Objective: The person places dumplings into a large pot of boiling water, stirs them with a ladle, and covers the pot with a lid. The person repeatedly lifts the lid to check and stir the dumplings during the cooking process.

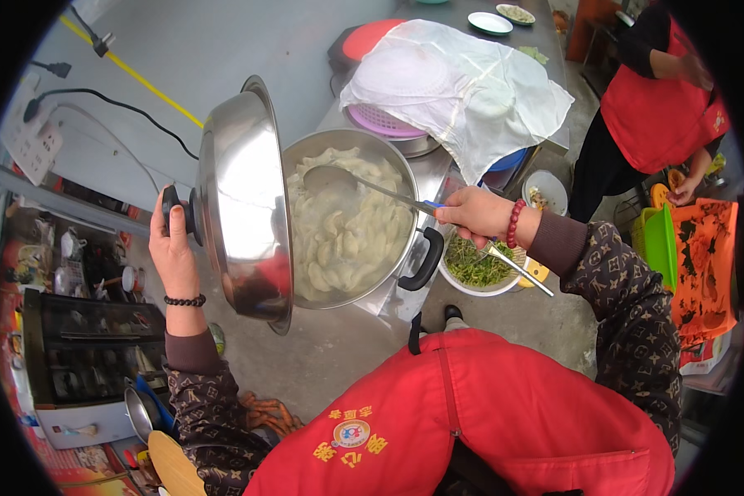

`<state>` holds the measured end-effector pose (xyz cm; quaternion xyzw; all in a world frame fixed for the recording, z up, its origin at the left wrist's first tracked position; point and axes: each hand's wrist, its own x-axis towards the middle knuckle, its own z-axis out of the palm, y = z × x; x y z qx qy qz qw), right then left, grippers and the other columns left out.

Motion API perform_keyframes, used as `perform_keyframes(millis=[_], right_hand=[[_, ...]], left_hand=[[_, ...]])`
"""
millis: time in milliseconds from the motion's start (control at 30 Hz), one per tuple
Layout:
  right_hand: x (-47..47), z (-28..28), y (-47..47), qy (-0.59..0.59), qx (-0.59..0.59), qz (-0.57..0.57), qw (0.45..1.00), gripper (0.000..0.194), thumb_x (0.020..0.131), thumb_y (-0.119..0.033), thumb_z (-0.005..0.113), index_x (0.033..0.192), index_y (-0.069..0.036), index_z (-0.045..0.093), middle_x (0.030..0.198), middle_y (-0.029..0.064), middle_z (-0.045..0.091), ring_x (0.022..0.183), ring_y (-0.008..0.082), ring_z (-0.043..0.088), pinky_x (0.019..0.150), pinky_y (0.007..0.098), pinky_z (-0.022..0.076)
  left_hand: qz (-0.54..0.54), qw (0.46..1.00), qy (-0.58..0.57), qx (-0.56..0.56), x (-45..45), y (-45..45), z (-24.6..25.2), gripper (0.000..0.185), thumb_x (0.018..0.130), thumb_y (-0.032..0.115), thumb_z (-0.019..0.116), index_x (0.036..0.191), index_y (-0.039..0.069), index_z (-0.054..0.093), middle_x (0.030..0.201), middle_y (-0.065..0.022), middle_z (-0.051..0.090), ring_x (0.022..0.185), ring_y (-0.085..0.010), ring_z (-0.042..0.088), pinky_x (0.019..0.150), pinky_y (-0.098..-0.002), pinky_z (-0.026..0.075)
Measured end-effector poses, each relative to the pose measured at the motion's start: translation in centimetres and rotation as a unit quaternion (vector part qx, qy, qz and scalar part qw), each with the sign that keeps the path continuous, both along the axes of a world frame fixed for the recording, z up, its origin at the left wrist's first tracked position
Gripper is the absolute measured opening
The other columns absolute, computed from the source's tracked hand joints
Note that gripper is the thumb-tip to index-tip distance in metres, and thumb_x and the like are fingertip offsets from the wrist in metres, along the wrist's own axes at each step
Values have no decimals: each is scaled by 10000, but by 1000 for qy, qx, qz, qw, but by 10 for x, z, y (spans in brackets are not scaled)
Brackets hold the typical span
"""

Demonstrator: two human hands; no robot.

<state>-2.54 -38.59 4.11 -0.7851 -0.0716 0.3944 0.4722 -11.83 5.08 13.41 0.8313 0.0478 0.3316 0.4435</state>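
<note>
My left hand (177, 257) grips the black knob (183, 214) of a shiny domed metal lid (242, 204). The lid is tipped on its side at the left rim of a wide metal pot (403, 167). Many pale dumplings (341, 239) crowd the steaming liquid inside. In my right hand (480, 214) is the handle of a metal ladle (387, 195), its bowl lying over the dumplings near the far side. A black side handle (426, 260) juts from the pot just below that hand. Whether the lid touches the pot cannot be told.
Behind the pot, a white cloth (490, 87) drapes over a pink plastic basket (387, 121). A bowl of chopped greens (480, 263) stands low at the right. Another person in a red apron (657, 105) works at far right. Cords and a power strip (34, 136) hang at left.
</note>
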Motion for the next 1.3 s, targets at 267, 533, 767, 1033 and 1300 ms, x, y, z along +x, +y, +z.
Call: perform_keyframes(millis=[267,533,767,1033,1300], right_hand=[[0,19,-12,-124,-9,-45,991,361,953,-323,625,991,33,669,639,90,612,516,190,603,501,322,481],[-37,-10,-33,-546,-74,9,834,328,843,-172,714,1143,-65,639,866,153,673,797,363,658,676,446,512],[-57,-45,-60,-551,-76,-25,830,305,844,-161,715,1127,-80,636,804,124,642,740,327,647,639,440,496],[-76,-75,-83,-530,-73,-68,842,254,818,-158,741,1051,-87,670,800,116,655,715,324,646,623,416,502],[-98,-136,-125,-308,86,-283,904,223,852,-205,776,910,-18,669,709,22,588,649,104,528,614,284,449]], left_hand=[[7,1000,5,14,8,-7,0,464,1014,293,603,1375,4,559,1063,-13,628,894,-75,536,808,-215,437],[16,999,22,29,20,-8,3,487,973,239,662,1363,-30,552,1216,-72,639,1055,-124,572,942,-258,452],[15,999,40,16,31,-14,5,476,983,248,649,1364,-22,558,1145,-47,634,985,-102,564,890,-239,455],[6,995,64,75,42,-14,-4,462,976,220,651,1367,-9,557,1173,-59,632,993,-112,567,893,-249,454],[-36,977,96,188,57,-29,-11,495,923,197,698,1364,24,557,1210,-157,625,1097,-252,603,969,-341,457]])
